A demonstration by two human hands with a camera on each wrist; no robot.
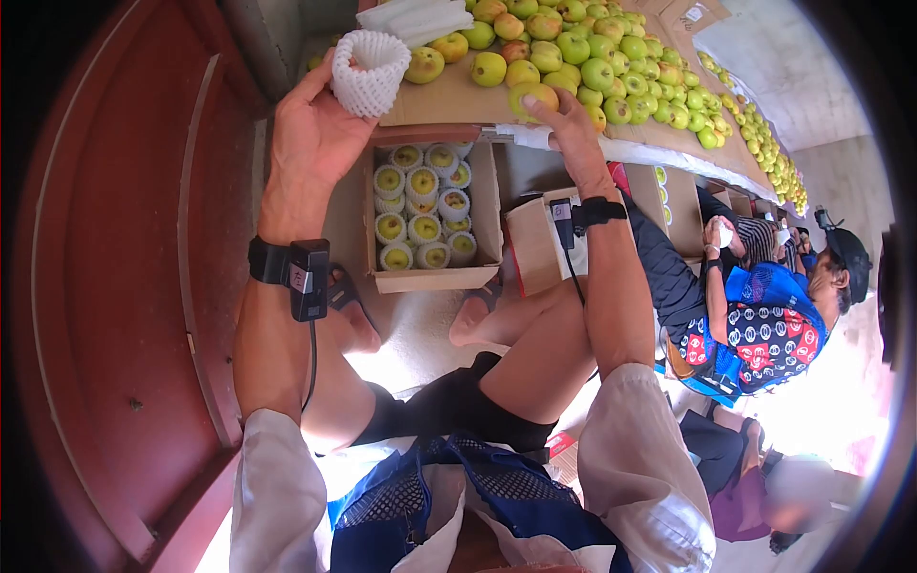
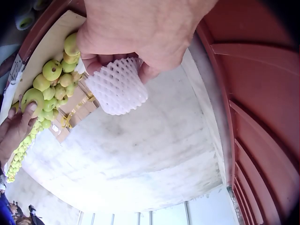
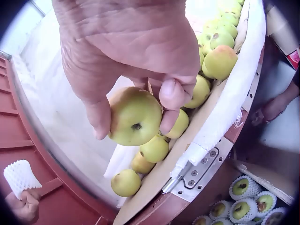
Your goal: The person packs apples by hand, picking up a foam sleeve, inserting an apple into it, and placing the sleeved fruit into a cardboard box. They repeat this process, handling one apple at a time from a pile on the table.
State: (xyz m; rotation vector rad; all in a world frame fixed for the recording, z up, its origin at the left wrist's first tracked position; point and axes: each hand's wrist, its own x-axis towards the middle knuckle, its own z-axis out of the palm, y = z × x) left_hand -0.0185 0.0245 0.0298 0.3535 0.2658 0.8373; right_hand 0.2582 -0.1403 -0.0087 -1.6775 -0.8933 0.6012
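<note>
My left hand (image 1: 320,134) holds up a white foam net sleeve (image 1: 371,74), its open mouth turned upward. In the left wrist view the fingers reach into and around the rim of the foam sleeve (image 2: 118,86), and no fruit shows in it. My right hand (image 1: 576,138) grips a yellow-green apple (image 1: 532,98) at the table's front edge. The right wrist view shows that apple (image 3: 136,116) between thumb and fingers, its dark blossom end facing the camera. More loose apples (image 1: 597,72) lie on the cardboard-covered table just beyond this hand.
Below the table edge stands a cardboard box (image 1: 435,279) with rows of sleeved apples (image 1: 423,181). A stack of flat foam sleeves (image 1: 415,19) lies at the table's back left. A red metal panel (image 1: 115,286) rises on the left. Another person (image 1: 764,315) sits at right, beside more boxes.
</note>
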